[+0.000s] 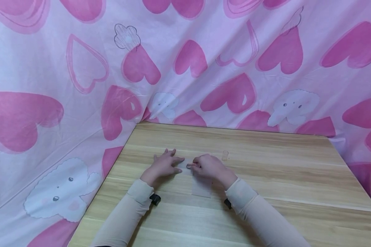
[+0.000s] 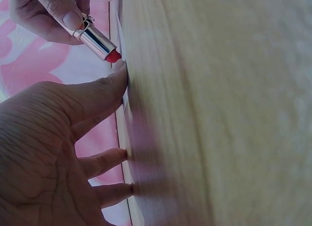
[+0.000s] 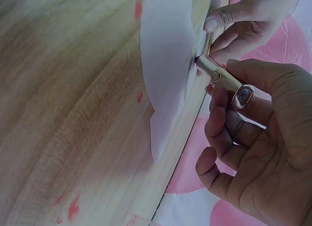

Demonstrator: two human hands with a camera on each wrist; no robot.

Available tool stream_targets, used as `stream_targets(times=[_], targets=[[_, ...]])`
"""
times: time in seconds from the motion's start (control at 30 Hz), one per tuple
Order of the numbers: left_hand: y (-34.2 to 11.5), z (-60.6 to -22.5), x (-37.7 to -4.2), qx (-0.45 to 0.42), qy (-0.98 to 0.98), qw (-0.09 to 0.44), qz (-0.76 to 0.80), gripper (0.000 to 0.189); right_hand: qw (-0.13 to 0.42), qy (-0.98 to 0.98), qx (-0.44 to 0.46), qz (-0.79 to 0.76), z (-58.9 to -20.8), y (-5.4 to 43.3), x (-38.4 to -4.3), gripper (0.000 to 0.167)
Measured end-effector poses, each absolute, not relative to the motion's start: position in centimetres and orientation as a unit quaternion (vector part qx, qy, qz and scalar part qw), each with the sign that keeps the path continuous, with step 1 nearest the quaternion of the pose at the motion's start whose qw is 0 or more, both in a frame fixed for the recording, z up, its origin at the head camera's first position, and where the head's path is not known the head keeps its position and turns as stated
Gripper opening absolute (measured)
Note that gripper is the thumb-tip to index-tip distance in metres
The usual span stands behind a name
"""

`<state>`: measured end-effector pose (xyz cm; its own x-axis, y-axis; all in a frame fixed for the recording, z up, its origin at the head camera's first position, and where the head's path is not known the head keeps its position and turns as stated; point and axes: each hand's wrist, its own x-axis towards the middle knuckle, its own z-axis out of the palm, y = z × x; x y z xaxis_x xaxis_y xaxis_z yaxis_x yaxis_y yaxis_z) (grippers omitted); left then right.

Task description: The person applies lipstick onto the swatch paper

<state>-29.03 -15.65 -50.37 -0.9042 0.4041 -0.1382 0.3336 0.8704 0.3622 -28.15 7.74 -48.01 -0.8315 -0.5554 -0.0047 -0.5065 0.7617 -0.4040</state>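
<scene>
My right hand (image 1: 211, 168) pinches a lipstick (image 2: 100, 43) with a shiny metallic tube and a red tip, held between thumb and fingers. In the left wrist view, the red tip is close to the left thumb, at the surface. A white sheet of paper (image 3: 168, 50) lies on the table under the hands, its lower part (image 1: 201, 188) showing below the right hand. My left hand (image 1: 164, 164) has its fingers spread, fingertips resting at the paper's left side and on the table. Whether the tip touches the paper is hard to tell.
A small clear cap (image 1: 225, 155) lies on the wooden table (image 1: 281, 171) beyond the right hand. Red smears (image 3: 73, 208) mark the tabletop near the paper. A pink heart-patterned cloth (image 1: 188, 96) hangs behind and along the sides.
</scene>
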Motion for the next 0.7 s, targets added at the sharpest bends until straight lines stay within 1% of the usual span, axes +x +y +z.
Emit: stream_targets(times=[0.4, 0.7], targets=[[-15.68, -50.35, -28.94, 0.193, 0.960, 0.105, 0.171, 0.053, 0.086, 0.931, -0.292, -0.199, -47.96, 7.63, -27.68, 0.013], [-15.65, -50.43, -29.04, 0.190, 0.962, 0.107, 0.167, 0.054, 0.075, 0.927, -0.303, -0.210, -47.91, 7.47, -27.22, 0.013]])
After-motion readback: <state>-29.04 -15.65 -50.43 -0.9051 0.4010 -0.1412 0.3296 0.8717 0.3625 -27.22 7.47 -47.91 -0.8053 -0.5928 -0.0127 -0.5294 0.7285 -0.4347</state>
